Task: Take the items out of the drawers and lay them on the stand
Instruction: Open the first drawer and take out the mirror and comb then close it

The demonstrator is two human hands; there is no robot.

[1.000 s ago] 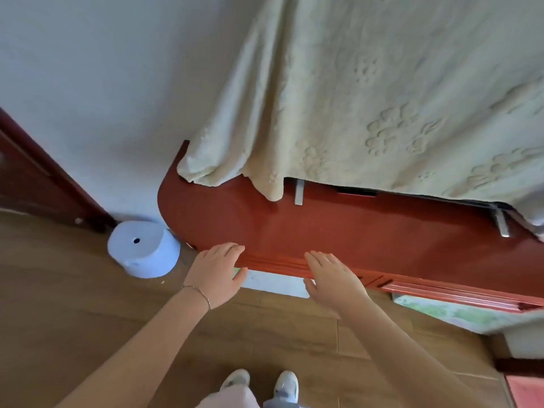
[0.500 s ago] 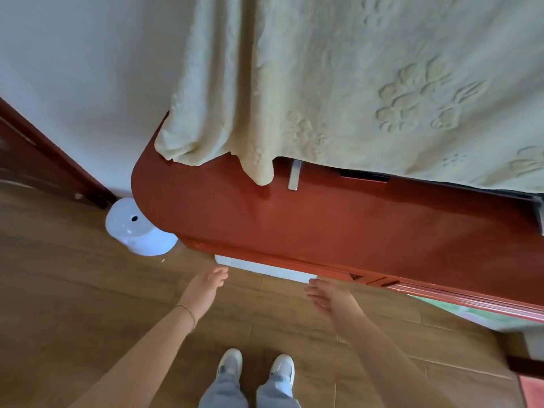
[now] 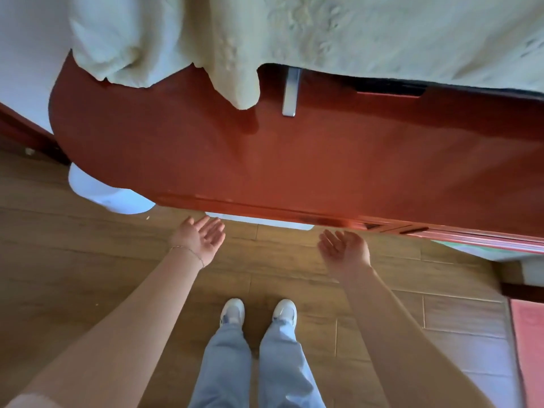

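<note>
Down below the front edge of the red stand [image 3: 294, 160], both hands are held out palm up over the wooden floor [image 3: 88, 260]. The left hand [image 3: 200, 238] sits just under the stand's lip, its fingers [image 3: 213, 231] loosely spread and slightly curled, holding nothing; a thin bracelet [image 3: 188, 253] circles that wrist. The right hand [image 3: 346, 248] is beside it, also just below the stand's edge, fingers [image 3: 326, 244] apart and gently cupped, empty as well. Neither hand touches the stand.

A cream blanket [image 3: 323, 33] with a raised pattern covers the back part of the stand's top and hangs over it in folds toward the front. A flat metal strip [image 3: 290, 92] pokes out from under the blanket onto the red surface. Under the stand's front edge, between the two hands, a pale strip of something white [image 3: 259, 222] shows; what it is cannot be told. A drawer front [image 3: 397, 229] with a narrow groove shows under the stand's edge, right of the right hand. No drawer items are visible on the stand or in either hand.

At the stand's left corner, a white round container [image 3: 106, 195] stands on the floor, partly hidden beneath the top. Straight below the stand, the person's white shoes [image 3: 259, 313] and light blue jeans [image 3: 253, 369] point toward it.
</note>
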